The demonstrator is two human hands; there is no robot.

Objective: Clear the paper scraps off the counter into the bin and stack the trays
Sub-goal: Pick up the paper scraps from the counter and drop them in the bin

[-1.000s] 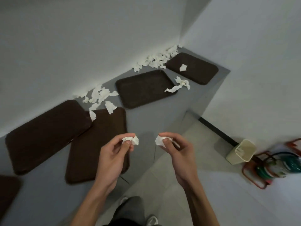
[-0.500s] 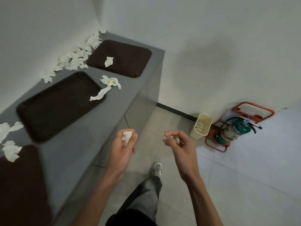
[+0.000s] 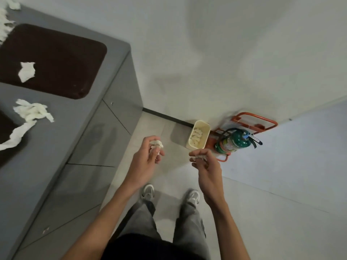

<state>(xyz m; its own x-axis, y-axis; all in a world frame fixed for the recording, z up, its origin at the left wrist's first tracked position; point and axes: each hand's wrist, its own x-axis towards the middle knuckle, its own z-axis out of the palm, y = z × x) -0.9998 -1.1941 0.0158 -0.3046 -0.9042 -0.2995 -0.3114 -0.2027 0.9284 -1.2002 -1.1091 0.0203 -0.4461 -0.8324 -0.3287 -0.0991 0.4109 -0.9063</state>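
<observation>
Paper fills both grips: my left hand (image 3: 148,156) curls round a crumpled wad (image 3: 157,143) and my right hand (image 3: 206,166) pinches a smaller scrap (image 3: 200,157). I hold both out ahead because the bin (image 3: 196,146) stands on the floor just beyond my fingertips, with scraps already inside. Far to my left, loose strips (image 3: 32,111) lie on the counter (image 3: 65,132), and one piece (image 3: 27,71) sits on the dark tray (image 3: 60,53).

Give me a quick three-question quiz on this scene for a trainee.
1. True or false: the bin already holds paper.
2. What do the left hand and right hand hold?
3. How many scraps lie on the far tray? A one, B three, C none.
Key: 1 true. 2 One crumpled scrap each: left scrap, right scrap. 3 A, the tray scrap.
</observation>
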